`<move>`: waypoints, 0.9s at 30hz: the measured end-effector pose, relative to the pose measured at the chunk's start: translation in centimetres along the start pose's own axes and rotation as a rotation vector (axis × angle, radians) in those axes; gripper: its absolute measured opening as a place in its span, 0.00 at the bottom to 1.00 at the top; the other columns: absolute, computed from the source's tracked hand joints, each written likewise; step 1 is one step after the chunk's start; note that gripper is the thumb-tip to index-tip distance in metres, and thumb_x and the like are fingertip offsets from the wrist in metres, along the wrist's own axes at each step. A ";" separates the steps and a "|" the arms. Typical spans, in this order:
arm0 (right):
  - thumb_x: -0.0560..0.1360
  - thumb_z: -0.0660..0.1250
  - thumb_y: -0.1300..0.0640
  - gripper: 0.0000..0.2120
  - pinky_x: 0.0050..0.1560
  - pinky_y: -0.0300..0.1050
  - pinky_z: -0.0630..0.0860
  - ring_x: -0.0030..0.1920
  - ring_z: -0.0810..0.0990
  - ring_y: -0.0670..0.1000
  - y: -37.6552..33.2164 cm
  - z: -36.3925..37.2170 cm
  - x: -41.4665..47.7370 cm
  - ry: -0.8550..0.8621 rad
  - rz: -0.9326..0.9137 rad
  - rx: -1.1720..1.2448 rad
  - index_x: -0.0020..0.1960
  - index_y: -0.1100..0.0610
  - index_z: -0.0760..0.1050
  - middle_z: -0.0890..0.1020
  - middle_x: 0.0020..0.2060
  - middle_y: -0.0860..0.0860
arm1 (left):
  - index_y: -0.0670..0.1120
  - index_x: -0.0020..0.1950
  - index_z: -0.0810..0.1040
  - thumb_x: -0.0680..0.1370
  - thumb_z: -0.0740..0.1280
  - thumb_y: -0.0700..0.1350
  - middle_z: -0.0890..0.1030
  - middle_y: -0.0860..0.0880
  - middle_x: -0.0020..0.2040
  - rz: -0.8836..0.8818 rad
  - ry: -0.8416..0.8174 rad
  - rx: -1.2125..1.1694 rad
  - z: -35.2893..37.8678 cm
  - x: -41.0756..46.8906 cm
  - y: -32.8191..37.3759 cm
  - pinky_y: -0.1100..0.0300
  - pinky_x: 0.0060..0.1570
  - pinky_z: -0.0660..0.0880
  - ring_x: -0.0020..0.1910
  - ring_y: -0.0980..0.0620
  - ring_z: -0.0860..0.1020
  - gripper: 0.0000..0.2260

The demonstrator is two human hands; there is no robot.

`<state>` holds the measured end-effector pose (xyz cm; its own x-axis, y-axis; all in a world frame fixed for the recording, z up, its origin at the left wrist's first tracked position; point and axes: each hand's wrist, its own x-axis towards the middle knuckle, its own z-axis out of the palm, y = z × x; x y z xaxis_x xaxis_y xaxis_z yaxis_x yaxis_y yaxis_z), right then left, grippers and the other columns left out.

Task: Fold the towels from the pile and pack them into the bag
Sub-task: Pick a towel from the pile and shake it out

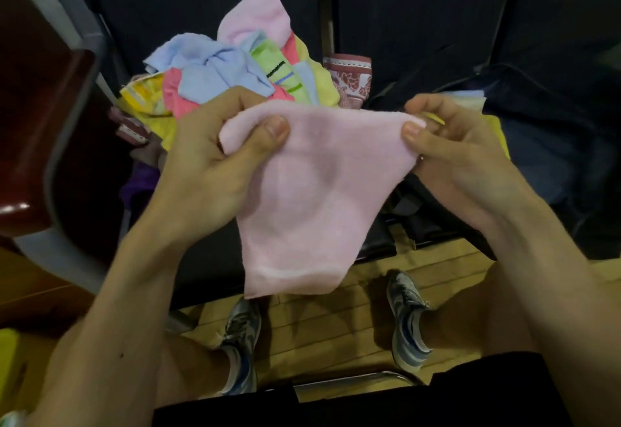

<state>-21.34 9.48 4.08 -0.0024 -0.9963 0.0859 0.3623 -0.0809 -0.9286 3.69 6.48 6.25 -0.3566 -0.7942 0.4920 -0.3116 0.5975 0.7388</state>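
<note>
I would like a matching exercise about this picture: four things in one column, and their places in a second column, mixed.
1 pink towel
2 towel pile
3 bag
4 shoes

A on the wooden floor
B right of the pile, folded towels inside
C pinched between left hand and right hand
D on the dark seat

Pairs: 1-C, 2-D, 3-B, 4-A

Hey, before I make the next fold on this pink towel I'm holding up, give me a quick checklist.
1. Left hand pinches the pink towel at a top corner: ok.
2. Right hand pinches the other top corner: ok.
3. Top edge stretched between the hands: ok.
4. Towel hanging clear of the pile: ok.
5. Towel hanging flat: not ok, its sides draw inward toward the bottom.
6. Room left in the bag: cannot tell.
</note>
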 end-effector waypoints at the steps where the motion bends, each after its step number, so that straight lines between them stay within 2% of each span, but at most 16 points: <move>1: 0.65 0.76 0.53 0.19 0.49 0.42 0.79 0.47 0.82 0.48 0.5 -0.1 0.0 -0.068 0.047 0.128 0.54 0.56 0.78 0.83 0.44 0.51 | 0.54 0.46 0.76 0.82 0.64 0.42 0.79 0.63 0.39 0.020 0.018 -0.049 0.5 0.1 0.2 0.70 0.38 0.70 0.38 0.64 0.75 0.08; 3: 0.59 0.81 0.49 0.25 0.51 0.45 0.80 0.52 0.83 0.50 2.6 0.3 -0.5 -0.213 0.193 0.250 0.54 0.55 0.83 0.85 0.50 0.51 | 0.53 0.46 0.76 0.82 0.63 0.41 0.79 0.63 0.39 0.010 0.080 -0.159 1.2 0.6 0.6 0.69 0.40 0.71 0.40 0.64 0.75 0.09; 5: 0.51 0.85 0.51 0.28 0.47 0.44 0.81 0.50 0.85 0.49 5.0 1.1 -1.2 -0.262 0.373 0.158 0.50 0.54 0.86 0.86 0.48 0.51 | 0.50 0.46 0.76 0.83 0.62 0.40 0.79 0.62 0.40 -0.022 0.156 -0.245 1.5 1.1 0.7 0.66 0.42 0.73 0.41 0.62 0.76 0.08; 6: 0.51 0.84 0.53 0.26 0.47 0.43 0.81 0.49 0.85 0.49 5.8 1.5 -1.6 -0.279 0.441 0.075 0.49 0.54 0.86 0.87 0.48 0.50 | 0.49 0.46 0.77 0.83 0.62 0.40 0.79 0.62 0.39 -0.048 0.190 -0.267 1.5 1.3 0.5 0.65 0.42 0.73 0.41 0.62 0.76 0.08; 8: 0.60 0.76 0.57 0.15 0.48 0.42 0.81 0.50 0.85 0.48 6.2 1.9 -2.1 -0.316 0.497 -0.003 0.47 0.49 0.87 0.87 0.48 0.48 | 0.47 0.45 0.78 0.82 0.64 0.42 0.80 0.60 0.40 -0.159 0.258 -0.271 1.3 1.3 -0.6 0.61 0.42 0.76 0.42 0.60 0.77 0.07; 10: 0.65 0.70 0.56 0.11 0.47 0.43 0.82 0.48 0.85 0.48 5.5 2.0 -2.0 -0.270 0.497 0.045 0.45 0.49 0.87 0.87 0.47 0.49 | 0.47 0.45 0.80 0.81 0.67 0.44 0.81 0.55 0.42 -0.344 0.354 -0.259 0.9 1.1 -2.7 0.60 0.44 0.78 0.42 0.59 0.78 0.06; 12: 0.70 0.66 0.51 0.12 0.46 0.42 0.82 0.47 0.85 0.48 5.1 1.6 -2.0 -0.218 0.472 -0.014 0.47 0.54 0.86 0.87 0.46 0.51 | 0.48 0.43 0.81 0.79 0.68 0.44 0.82 0.52 0.42 -0.490 0.433 -0.195 0.5 0.6 -4.8 0.60 0.44 0.78 0.41 0.59 0.78 0.06; 14: 0.75 0.62 0.49 0.15 0.44 0.40 0.81 0.46 0.85 0.48 4.9 1.6 -2.0 -0.202 0.438 -0.163 0.49 0.56 0.84 0.87 0.46 0.50 | 0.46 0.45 0.83 0.78 0.69 0.45 0.84 0.45 0.46 -0.566 0.397 -0.092 0.3 0.1 -6.2 0.53 0.46 0.79 0.42 0.54 0.79 0.04; 16: 0.76 0.60 0.49 0.16 0.43 0.40 0.81 0.46 0.85 0.48 4.7 1.8 -2.0 -0.205 0.398 -0.223 0.50 0.55 0.84 0.86 0.46 0.50 | 0.44 0.49 0.83 0.78 0.70 0.45 0.85 0.44 0.49 -0.644 0.329 -0.081 0.3 -0.2 -6.7 0.50 0.48 0.81 0.46 0.51 0.82 0.05; 18: 0.74 0.62 0.48 0.15 0.44 0.44 0.81 0.46 0.85 0.50 4.7 2.0 -1.9 -0.200 0.393 -0.165 0.47 0.53 0.86 0.86 0.46 0.52 | 0.45 0.52 0.81 0.79 0.70 0.45 0.85 0.48 0.48 -0.775 0.300 -0.238 0.5 -0.3 -6.8 0.57 0.42 0.82 0.46 0.53 0.84 0.06; 20: 0.72 0.64 0.46 0.14 0.44 0.47 0.79 0.44 0.84 0.52 4.7 2.4 -1.9 -0.149 0.402 -0.111 0.44 0.51 0.86 0.85 0.44 0.54 | 0.46 0.54 0.81 0.80 0.69 0.47 0.86 0.51 0.46 -0.928 0.280 -0.558 0.9 -0.2 -6.3 0.62 0.37 0.81 0.43 0.56 0.85 0.07; 22: 0.69 0.66 0.47 0.13 0.42 0.46 0.81 0.41 0.85 0.50 4.3 2.8 -1.9 -0.057 0.418 -0.019 0.44 0.53 0.85 0.86 0.42 0.53 | 0.44 0.55 0.83 0.81 0.65 0.52 0.86 0.47 0.50 -0.982 0.259 -0.975 1.4 -0.3 -5.7 0.58 0.47 0.82 0.48 0.51 0.85 0.13; 24: 0.68 0.66 0.49 0.13 0.39 0.43 0.82 0.38 0.85 0.48 3.7 3.2 -2.1 0.022 0.403 0.083 0.48 0.54 0.82 0.86 0.40 0.52 | 0.41 0.62 0.82 0.81 0.62 0.59 0.82 0.43 0.62 -0.895 0.266 -1.293 2.0 -0.7 -5.9 0.50 0.65 0.74 0.61 0.44 0.81 0.23; 25: 0.68 0.66 0.50 0.13 0.39 0.42 0.82 0.38 0.85 0.48 3.3 3.3 -2.1 0.050 0.392 0.124 0.49 0.55 0.81 0.87 0.40 0.52 | 0.42 0.66 0.80 0.80 0.60 0.63 0.78 0.43 0.67 -0.840 0.231 -1.384 2.3 -0.9 -6.1 0.48 0.72 0.67 0.67 0.43 0.76 0.28; 27: 0.69 0.66 0.50 0.15 0.41 0.45 0.84 0.41 0.86 0.50 2.9 3.1 -2.0 0.082 0.372 0.199 0.52 0.55 0.80 0.87 0.43 0.53 | 0.43 0.71 0.75 0.77 0.57 0.69 0.73 0.44 0.73 -0.766 0.098 -1.482 3.4 -1.3 -6.1 0.47 0.76 0.61 0.73 0.42 0.70 0.36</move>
<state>-17.45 11.30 2.37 0.0906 -0.9563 -0.2781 0.5252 0.2831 -0.8025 3.05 4.21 -0.48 -0.4555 -0.8715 -0.1818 0.6911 -0.4749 0.5449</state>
